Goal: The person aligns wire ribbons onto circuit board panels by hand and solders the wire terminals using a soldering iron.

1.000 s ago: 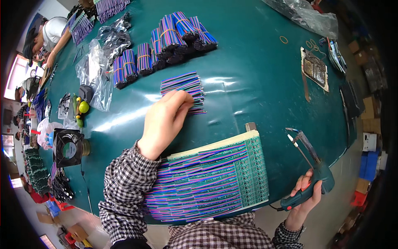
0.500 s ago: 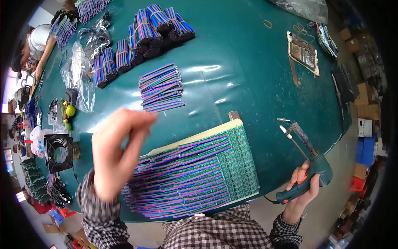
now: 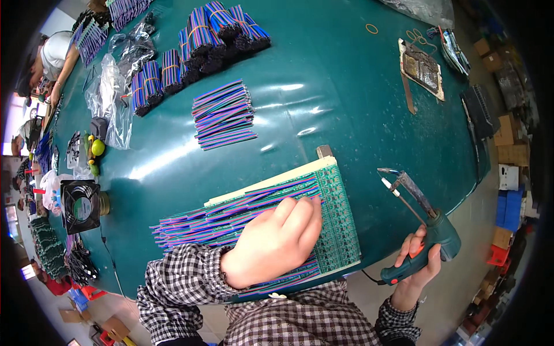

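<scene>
My left hand (image 3: 278,241) is closed, its fingertips down at the row of wire ends on the green circuit board panel (image 3: 336,230). What the fingertips pinch, if anything, is hidden. Thin blue, pink and green wires (image 3: 225,214) lie side by side across the panel, their loose ends reaching out to the left; the hand and cuff cover many of them. To the right of the panel, my right hand (image 3: 420,259) is wrapped round the handle of a green soldering gun (image 3: 443,233). Its tip (image 3: 388,170) points left, raised and apart from the panel.
Beyond the panel lies a loose pile of cut wires (image 3: 224,115), with banded wire bundles (image 3: 199,37) behind it. A small black fan (image 3: 81,206) stands at left. A dirty rosin-like tray (image 3: 421,68) sits far right. A co-worker (image 3: 56,55) is at the far left.
My left hand has moved right and nearer, from over the panel's left end to the wire ends on it. The soldering gun has shifted slightly left in my right hand.
</scene>
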Tool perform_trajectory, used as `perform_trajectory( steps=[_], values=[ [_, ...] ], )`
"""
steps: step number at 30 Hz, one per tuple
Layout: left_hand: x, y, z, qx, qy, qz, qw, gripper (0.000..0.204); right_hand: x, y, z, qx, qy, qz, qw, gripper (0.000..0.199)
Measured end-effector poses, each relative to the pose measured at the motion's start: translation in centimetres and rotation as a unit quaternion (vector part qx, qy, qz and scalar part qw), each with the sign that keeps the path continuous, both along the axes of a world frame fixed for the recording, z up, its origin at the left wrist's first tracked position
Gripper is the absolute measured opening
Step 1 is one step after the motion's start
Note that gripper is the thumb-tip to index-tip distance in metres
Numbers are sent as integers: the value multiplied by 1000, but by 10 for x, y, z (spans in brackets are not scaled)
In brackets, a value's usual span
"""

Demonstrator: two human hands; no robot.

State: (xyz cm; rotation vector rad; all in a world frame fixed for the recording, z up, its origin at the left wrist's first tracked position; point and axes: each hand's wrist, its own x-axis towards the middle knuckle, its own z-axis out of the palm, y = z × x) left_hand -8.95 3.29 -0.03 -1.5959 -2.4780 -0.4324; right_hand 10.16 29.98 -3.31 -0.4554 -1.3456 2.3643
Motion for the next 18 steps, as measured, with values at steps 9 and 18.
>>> perform_trajectory(
  steps=[9, 18],
  values=[
    [1, -2, 3, 45, -47, 16, 998, 44, 6, -4, 3, -8, -40, -14, 999, 63],
    [2, 0, -1, 50, -21, 19, 998, 38, 13, -9, 9, 11, -38, 31, 999, 65]
  ],
)
